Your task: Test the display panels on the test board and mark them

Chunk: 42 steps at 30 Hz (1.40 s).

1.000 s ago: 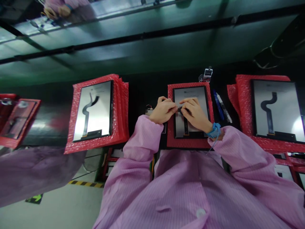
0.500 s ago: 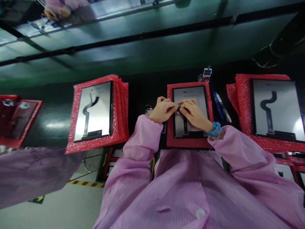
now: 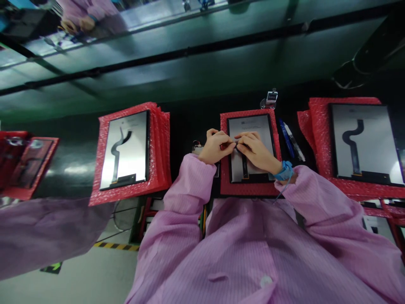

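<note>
A screen panel point(image 3: 259, 160) lies on red bubble wrap point(image 3: 224, 181) in front of me. Its dark flex cable point(image 3: 245, 166) runs upward to where my fingertips meet. My left hand point(image 3: 217, 146) is pinched at the panel's left side, the fingertips by the cable's upper end. Over the panel, my right hand point(image 3: 257, 151), with a blue wrist band point(image 3: 285, 170), pinches the upper part of the cable. What the left fingertips hold is too small to make out.
Left and right stand stacks of red bubble wrap point(image 3: 161, 147) point(image 3: 319, 143), each topped by a panel point(image 3: 126, 147) point(image 3: 370, 143). Pens point(image 3: 291, 141) and a metal counter point(image 3: 271, 99) lie near the middle panel. A person's sleeve point(image 3: 47, 232) reaches in at left.
The view has shifted slightly. Both hands stay over the middle panel, and the fingertips have moved only a little, remaining close together at the cable's upper end.
</note>
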Each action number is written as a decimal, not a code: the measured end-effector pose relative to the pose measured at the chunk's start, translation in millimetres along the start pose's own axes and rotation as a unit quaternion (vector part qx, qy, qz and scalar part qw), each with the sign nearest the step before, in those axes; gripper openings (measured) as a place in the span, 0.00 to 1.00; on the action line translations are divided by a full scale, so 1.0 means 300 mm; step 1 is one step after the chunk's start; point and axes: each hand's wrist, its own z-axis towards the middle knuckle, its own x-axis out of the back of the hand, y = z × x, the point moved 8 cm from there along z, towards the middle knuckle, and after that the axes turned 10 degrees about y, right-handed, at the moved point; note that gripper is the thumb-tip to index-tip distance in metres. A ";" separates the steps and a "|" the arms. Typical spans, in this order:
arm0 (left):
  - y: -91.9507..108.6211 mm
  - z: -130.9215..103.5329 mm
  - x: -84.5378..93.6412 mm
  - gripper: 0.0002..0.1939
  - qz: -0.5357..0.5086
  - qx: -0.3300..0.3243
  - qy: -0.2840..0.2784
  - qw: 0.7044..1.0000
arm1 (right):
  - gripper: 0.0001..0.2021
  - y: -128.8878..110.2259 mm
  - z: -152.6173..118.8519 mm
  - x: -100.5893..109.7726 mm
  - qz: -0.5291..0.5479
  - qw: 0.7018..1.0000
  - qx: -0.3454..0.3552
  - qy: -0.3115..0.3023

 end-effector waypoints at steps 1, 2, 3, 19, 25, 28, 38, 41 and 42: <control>-0.001 0.001 0.002 0.12 0.008 0.009 0.003 1.000 | 0.12 0.002 -0.001 -0.002 -0.004 1.000 0.000 0.001; 0.001 0.000 0.008 0.11 0.014 0.015 0.010 1.000 | 0.12 0.005 -0.002 -0.003 -0.007 1.000 -0.002 0.002; 0.007 -0.004 0.022 0.10 0.018 0.017 0.025 0.999 | 0.13 0.007 -0.003 -0.004 -0.010 1.000 -0.005 0.005; 0.033 -0.488 0.026 0.19 0.205 0.120 0.170 0.956 | 0.13 0.060 -0.034 0.128 -0.050 0.979 -0.085 0.177; 0.024 -0.474 0.016 0.20 0.214 0.118 0.150 0.958 | 0.13 0.069 -0.048 0.190 -0.051 0.973 -0.103 0.202; 0.023 -0.474 0.018 0.20 0.217 0.118 0.156 0.956 | 0.12 0.047 -0.091 0.244 -0.072 0.965 -0.111 0.226; 0.175 -0.449 0.000 0.20 0.101 0.050 0.161 0.980 | 0.19 -0.050 -0.414 0.216 -0.228 0.947 -0.142 0.176; 0.210 -0.432 -0.048 0.19 0.093 0.042 0.138 0.985 | 0.24 -0.055 -0.430 0.195 -0.217 0.944 -0.174 0.180; 0.214 -0.429 -0.056 0.19 0.094 0.043 0.142 0.984 | 0.25 -0.051 -0.429 0.193 -0.208 0.942 -0.192 0.180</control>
